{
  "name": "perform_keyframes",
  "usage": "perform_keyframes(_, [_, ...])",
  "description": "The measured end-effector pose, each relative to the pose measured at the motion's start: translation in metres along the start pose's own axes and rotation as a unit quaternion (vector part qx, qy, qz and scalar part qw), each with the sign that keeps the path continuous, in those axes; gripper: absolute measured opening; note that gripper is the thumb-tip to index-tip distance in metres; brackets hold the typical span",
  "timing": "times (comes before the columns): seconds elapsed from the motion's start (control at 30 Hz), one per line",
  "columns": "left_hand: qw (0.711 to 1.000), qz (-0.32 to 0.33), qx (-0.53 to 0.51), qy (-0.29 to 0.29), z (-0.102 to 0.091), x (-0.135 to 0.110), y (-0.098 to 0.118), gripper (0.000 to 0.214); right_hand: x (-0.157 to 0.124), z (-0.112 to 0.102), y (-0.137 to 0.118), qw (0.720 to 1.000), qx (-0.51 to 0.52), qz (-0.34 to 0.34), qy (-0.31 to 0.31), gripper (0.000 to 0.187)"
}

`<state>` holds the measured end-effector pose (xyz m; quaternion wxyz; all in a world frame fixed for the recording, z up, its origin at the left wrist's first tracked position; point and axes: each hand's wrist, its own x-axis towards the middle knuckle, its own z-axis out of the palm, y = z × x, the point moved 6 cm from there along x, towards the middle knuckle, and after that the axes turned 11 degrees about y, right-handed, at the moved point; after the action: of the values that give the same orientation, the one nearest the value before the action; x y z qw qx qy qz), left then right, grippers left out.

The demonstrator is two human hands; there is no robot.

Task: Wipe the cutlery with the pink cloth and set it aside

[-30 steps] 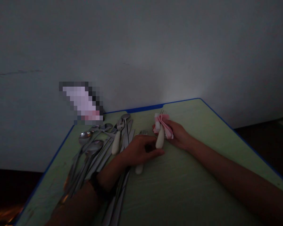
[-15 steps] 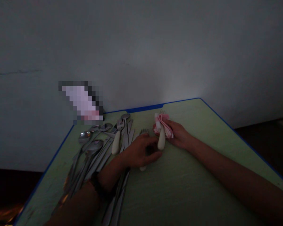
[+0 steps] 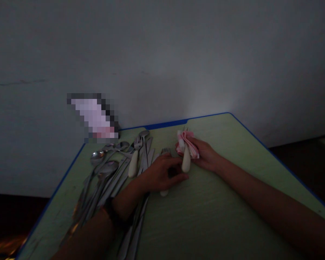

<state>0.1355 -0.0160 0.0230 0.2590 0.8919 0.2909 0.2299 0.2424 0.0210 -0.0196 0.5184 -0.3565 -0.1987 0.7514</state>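
My right hand (image 3: 206, 153) is closed on a folded pink and white cloth (image 3: 191, 144), which is wrapped around the neck of a fork. The fork's pale handle (image 3: 186, 162) points down towards me, and its tines show above the cloth. Close to the handle's end is my left hand (image 3: 162, 173), thumb and fingers apart; whether its fingertips touch the handle is hard to tell. Beneath that hand a second fork (image 3: 165, 151) lies on the table, its middle hidden and its pale handle end showing below.
Left of my hands lies a pile of spoons (image 3: 108, 168), knives (image 3: 137, 224) and another pale-handled fork (image 3: 133, 164). A blurred-out device (image 3: 93, 115) leans at the back left. The green table (image 3: 219, 209) has a blue edge and meets a grey wall (image 3: 162, 54).
The held fork's handle end has shifted slightly right, and the tines look turned a little. My left thumb has moved slightly right; my right hand stays in place.
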Motion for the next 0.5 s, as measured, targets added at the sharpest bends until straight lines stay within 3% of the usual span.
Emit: perform_keyframes(0.5, [1.000, 0.002, 0.013, -0.010, 0.0026, 0.0004, -0.0022, 0.031, -0.0008, 0.0009, 0.0005, 1.000, 0.000, 0.006, 0.007, 0.017])
